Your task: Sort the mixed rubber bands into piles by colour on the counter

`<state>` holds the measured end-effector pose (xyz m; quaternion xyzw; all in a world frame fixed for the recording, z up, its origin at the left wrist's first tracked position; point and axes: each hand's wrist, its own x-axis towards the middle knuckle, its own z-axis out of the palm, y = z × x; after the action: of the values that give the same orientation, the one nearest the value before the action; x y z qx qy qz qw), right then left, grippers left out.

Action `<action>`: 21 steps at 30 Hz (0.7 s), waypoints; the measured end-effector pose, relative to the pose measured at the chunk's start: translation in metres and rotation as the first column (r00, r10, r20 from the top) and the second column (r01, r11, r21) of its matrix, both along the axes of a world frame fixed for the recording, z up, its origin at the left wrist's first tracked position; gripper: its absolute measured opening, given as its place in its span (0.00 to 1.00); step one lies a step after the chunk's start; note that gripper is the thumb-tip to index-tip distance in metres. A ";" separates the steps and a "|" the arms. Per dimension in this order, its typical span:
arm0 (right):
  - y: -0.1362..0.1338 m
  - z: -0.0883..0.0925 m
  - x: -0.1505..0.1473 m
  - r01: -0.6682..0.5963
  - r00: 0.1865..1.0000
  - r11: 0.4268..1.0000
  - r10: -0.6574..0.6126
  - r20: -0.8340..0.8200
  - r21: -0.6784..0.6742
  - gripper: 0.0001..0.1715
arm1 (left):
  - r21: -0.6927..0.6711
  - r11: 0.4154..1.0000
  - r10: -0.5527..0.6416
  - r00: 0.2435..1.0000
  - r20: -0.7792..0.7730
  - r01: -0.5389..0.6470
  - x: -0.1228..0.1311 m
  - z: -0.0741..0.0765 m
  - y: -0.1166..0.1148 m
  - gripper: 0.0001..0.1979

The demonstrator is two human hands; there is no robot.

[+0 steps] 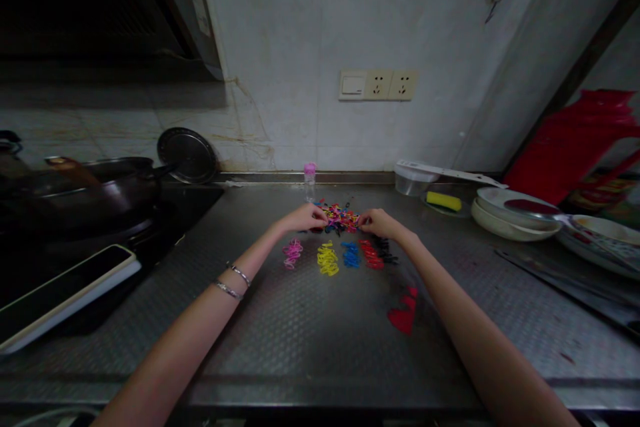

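Observation:
A mixed pile of small coloured loops (pixel 341 216), which look like elastic hair bands, lies on the steel counter. My left hand (pixel 303 217) is at its left edge, fingertips pinched together. From the right, my right hand (pixel 379 221) pinches at the pile's other edge. What either set of fingertips holds is too small to tell. Nearer to me lie single-colour groups in a row: pink bands (pixel 293 253), yellow bands (pixel 328 259), blue bands (pixel 351 255), red bands (pixel 371 255) and black bands (pixel 387 251), the last partly beneath my right hand.
A pink-capped clear bottle (pixel 310 175) stands by the wall. At left are a pan (pixel 100 190) on the stove and a white-edged device (pixel 75 290). On the right are a plastic tub (pixel 414 180), yellow sponge (pixel 443 201), bowls (pixel 515 223), a knife (pixel 565 283) and a red thermos (pixel 575 147).

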<state>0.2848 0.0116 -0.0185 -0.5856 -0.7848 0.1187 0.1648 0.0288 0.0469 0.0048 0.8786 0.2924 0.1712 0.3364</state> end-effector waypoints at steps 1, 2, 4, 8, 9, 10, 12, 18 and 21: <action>0.001 -0.001 0.000 -0.004 1.000 1.000 0.004 0.001 0.004 0.10 | -0.014 1.000 0.011 1.000 0.001 -0.011 -0.002 -0.002 0.002 0.12; 0.001 -0.002 0.001 -0.004 1.000 1.000 0.004 0.003 0.008 0.10 | -0.019 1.000 0.019 1.000 0.001 -0.019 -0.003 -0.003 0.004 0.12; 0.002 -0.002 0.002 0.004 1.000 1.000 -0.004 0.009 0.012 0.09 | -0.006 1.000 0.030 1.000 0.000 -0.030 -0.004 -0.006 0.005 0.12; 0.001 0.002 0.001 0.009 1.000 1.000 -0.009 0.017 0.027 0.10 | 0.046 0.998 0.045 0.999 -0.019 -0.044 -0.001 -0.009 0.004 0.12; -0.001 0.004 0.001 0.002 1.000 1.000 -0.003 0.013 0.031 0.10 | 0.061 0.997 0.045 0.999 -0.025 -0.044 0.000 -0.009 0.003 0.12; -0.002 0.007 0.000 -0.005 1.000 0.999 0.005 0.005 0.033 0.11 | 0.078 0.996 0.046 0.999 -0.028 -0.044 0.001 -0.010 0.002 0.12; -0.005 0.013 -0.003 -0.018 1.000 0.999 0.018 -0.022 0.027 0.12 | 0.117 0.992 0.050 0.998 -0.027 -0.046 0.004 -0.011 0.000 0.11; -0.014 0.026 -0.020 -0.155 0.986 0.981 0.147 -0.080 -0.120 0.13 | 0.237 0.971 0.060 0.995 -0.082 -0.039 0.013 -0.012 -0.007 0.13; -0.018 0.026 -0.029 -0.246 0.969 0.941 0.234 -0.080 -0.233 0.11 | 0.291 0.957 0.050 0.991 -0.123 -0.012 0.018 -0.013 -0.011 0.14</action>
<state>0.2557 -0.0061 0.0077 -0.4979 -0.8256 0.2472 0.0967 0.0464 0.0357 -0.0086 0.9229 0.2991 0.1602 0.1820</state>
